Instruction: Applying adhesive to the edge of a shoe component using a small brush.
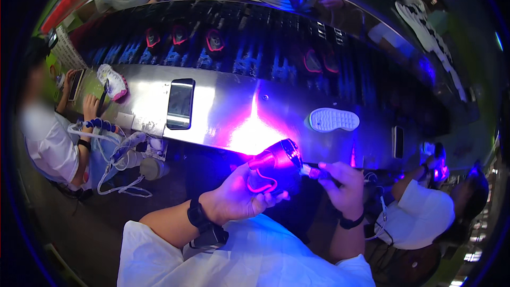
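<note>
Under a bright violet-pink glow, my left hand [234, 196] grips a dark shoe upper [284, 172] with a glowing pink line along its side. The fingers wrap beneath it, and it is held tilted in front of my body at the table's near edge. My right hand [345, 188] is closed around a small brush [313, 172]. The brush's pale tip points left and sits at the shoe's right edge; whether it touches cannot be made out. Beyond my right hand, a white shoe sole [334, 120] lies on the metal table [228, 95], tread side up.
A phone [181, 103] lies left on the table, and another dark phone [398, 142] at the right. Behind runs a dark conveyor [249, 37] carrying several pink-edged shoe parts [215, 40]. People work at left [58, 143] and right [425, 212]; white hoses [119, 154] hang near the left one.
</note>
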{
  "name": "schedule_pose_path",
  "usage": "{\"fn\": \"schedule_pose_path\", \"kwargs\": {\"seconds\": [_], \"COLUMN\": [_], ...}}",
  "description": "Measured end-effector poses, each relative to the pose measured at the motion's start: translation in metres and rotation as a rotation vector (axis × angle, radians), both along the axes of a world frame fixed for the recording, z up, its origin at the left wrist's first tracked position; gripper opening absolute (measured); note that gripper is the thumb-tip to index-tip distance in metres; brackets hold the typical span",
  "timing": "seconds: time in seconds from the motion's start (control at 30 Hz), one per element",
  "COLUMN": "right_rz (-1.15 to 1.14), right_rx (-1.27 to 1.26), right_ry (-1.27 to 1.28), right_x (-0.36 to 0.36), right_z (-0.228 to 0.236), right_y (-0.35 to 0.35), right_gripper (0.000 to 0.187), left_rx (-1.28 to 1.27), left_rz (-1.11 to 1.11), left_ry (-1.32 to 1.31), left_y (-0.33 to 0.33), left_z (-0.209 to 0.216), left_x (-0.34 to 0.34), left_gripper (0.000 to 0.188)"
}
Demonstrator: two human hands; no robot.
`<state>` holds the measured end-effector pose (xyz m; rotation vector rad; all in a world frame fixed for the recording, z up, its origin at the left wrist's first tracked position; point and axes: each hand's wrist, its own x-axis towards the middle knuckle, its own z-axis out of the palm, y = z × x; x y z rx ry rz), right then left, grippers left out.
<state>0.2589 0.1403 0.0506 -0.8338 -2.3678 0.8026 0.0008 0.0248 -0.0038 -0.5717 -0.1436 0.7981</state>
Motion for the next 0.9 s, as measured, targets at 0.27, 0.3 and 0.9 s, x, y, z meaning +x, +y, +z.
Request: {"fn": "schedule_pose_path", "kwargs": {"seconds": [0.27, 0.3, 0.9], "right_rz": [-0.168, -0.177, -0.278], "right_rx": [-0.153, -0.153, -0.408], "right_ry": [-0.037, -0.027, 0.087], "right_x": [-0.023, -0.031, 0.050], "right_z": [-0.010, -0.005, -0.041], "right_y": [-0.028, -0.013, 0.028], "right_gripper": [0.039, 0.039, 0.038], "left_rx": [0.352, 0.553, 0.499], "left_rz": [0.017, 0.117, 0.132], "left_ry": [0.808, 0.889, 1.790], "left_y": [-0.007, 0.000, 0.152], "left_z": [0.031, 0.025, 0.054], "left_x": [-0.039, -0.036, -0.069], "left_gripper": [0.057, 0.056, 0.037]}}
